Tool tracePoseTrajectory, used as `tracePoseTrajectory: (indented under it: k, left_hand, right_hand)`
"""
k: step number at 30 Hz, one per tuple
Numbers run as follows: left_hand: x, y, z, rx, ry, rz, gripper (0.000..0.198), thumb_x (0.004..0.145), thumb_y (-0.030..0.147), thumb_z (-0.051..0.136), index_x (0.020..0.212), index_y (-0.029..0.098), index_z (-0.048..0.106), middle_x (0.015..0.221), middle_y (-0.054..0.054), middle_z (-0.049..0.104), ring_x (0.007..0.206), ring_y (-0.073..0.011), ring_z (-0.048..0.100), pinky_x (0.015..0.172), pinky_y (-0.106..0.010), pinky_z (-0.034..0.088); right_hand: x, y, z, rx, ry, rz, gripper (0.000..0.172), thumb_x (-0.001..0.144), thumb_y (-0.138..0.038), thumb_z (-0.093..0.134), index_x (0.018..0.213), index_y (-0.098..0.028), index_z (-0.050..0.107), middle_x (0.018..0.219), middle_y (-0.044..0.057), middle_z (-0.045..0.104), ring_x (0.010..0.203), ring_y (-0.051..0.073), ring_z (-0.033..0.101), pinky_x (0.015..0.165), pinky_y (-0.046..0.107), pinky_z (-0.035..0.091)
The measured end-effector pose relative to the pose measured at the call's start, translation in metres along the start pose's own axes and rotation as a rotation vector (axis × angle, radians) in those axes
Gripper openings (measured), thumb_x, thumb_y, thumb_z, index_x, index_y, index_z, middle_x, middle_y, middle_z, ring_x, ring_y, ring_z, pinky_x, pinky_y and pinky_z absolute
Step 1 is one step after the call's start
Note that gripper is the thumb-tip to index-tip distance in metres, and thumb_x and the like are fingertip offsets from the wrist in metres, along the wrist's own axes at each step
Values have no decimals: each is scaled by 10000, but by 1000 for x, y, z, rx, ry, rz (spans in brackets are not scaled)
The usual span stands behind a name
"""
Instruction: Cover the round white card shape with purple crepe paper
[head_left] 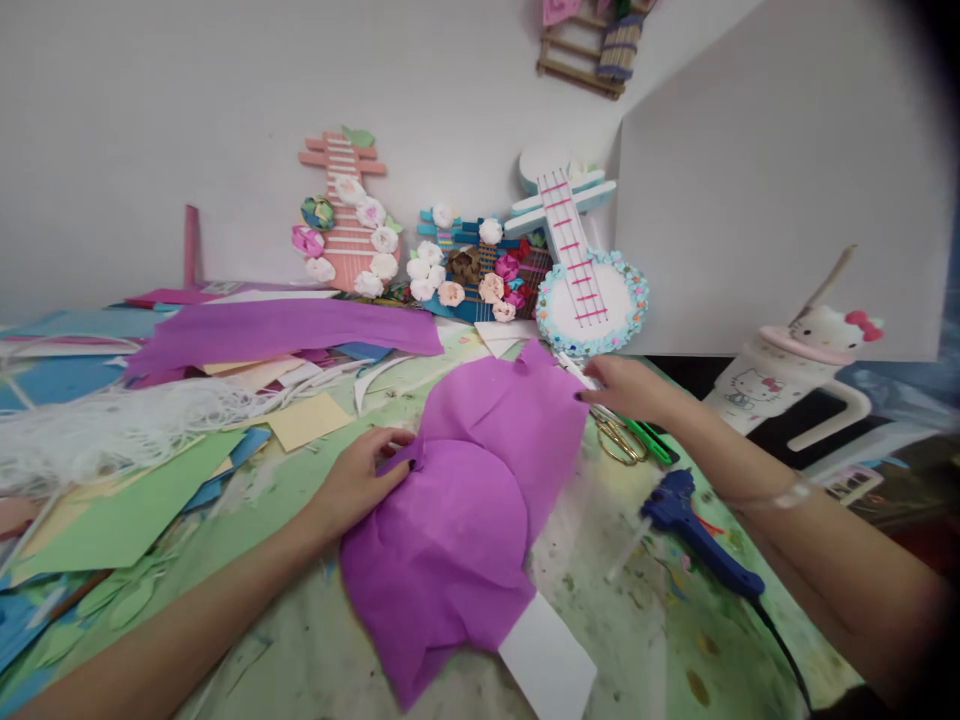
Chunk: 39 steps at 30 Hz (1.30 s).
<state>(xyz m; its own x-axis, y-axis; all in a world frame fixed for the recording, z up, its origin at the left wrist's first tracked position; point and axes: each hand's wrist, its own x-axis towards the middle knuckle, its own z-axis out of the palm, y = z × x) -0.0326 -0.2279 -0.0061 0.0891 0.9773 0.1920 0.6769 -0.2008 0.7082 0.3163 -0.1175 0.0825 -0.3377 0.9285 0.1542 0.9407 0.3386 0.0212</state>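
Note:
Purple crepe paper [465, 520] lies in front of me, draped over a stiff form with a rounded outline showing through. A flat white piece [551, 655] sticks out from beneath its lower right edge. My left hand [367, 475] is closed at the paper's left edge, thumb on top and fingers curled partly out of sight. At the upper right edge, my right hand [622, 388] has thumb and fingers drawn together on the paper's corner. Beside that hand lie gold-handled scissors [621, 442], a green cutter [651, 440] and a white pen-like stick [571, 368].
A blue glue gun [697, 535] with its cord lies at right. Behind it stands a white handled tumbler [772, 380]. Decorated instrument models [592, 290] lean along the wall. Purple strip [300, 330], white string [135, 420] and green paper sheets [150, 510] pile up at left.

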Motion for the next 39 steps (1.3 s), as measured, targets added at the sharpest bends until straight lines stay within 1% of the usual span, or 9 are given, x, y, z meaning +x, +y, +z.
tracePoseTrajectory:
  k: [3,6,10,13,18,25,30,34,39]
  left_hand:
    - [-3,2,0,6,47,61,230,800,347,501,932,209,628,1003,-46,638,942,-213,581,811,-347,468]
    - [-11,8,-3,43,31,142,273,878,361,408,883,208,634,968,-47,655,953,-211,582,860,-367,458]
    - [-29,16,-7,145,-100,238,420,903,453,376,1156,184,576,1205,-101,594,1145,-254,509,1007,-442,385]
    - [-41,18,-8,277,-256,296,755,775,596,540,1375,163,388,1408,-146,419,1293,-319,366,1086,-506,282]
    - [-45,19,-14,334,-423,266,1151,544,702,677,1463,208,190,1505,-150,238,1364,-353,234,1112,-504,241]
    - [-44,29,-25,352,-524,271,1211,529,684,701,1478,213,115,1531,-148,157,1387,-365,160,1123,-519,196]
    - [-47,34,-23,340,-562,362,1201,514,590,765,1475,265,123,1532,-130,152,1381,-392,157,1106,-550,206]
    - [-47,33,-26,312,-569,420,1155,552,630,726,1474,276,128,1537,-130,120,1385,-389,146,1105,-546,205]
    - [-50,28,-25,305,-555,478,1156,512,601,764,1462,328,166,1540,-123,101,1377,-418,150,1097,-575,186]
  right_hand:
    - [58,-9,18,29,-37,54,385,803,-349,590,1113,-120,586,1133,136,644,1044,247,591,814,282,432]
    - [94,-9,38,50,-90,143,347,805,-368,598,1025,-103,643,1029,139,684,971,243,625,762,271,439]
    - [111,-6,49,99,-148,210,292,812,-394,595,867,-119,677,836,74,699,779,183,642,689,284,465]
    - [111,-4,46,148,-152,202,224,767,-333,637,836,-129,698,759,40,690,706,144,615,623,237,445]
    - [94,4,14,192,-60,142,269,774,-339,574,825,-111,708,736,48,673,704,146,576,584,223,390]
    - [41,14,-46,106,191,76,330,878,-344,416,935,-110,641,840,91,654,712,153,541,624,254,364]
    - [27,22,-39,30,99,92,201,819,-212,486,835,-112,659,756,81,650,654,148,531,613,254,349]
    - [33,29,-28,28,55,138,210,807,-222,504,848,-109,675,779,86,659,671,156,547,614,254,358]
    - [36,31,-32,74,42,178,214,803,-243,520,786,-110,687,690,63,640,647,158,546,612,261,371]
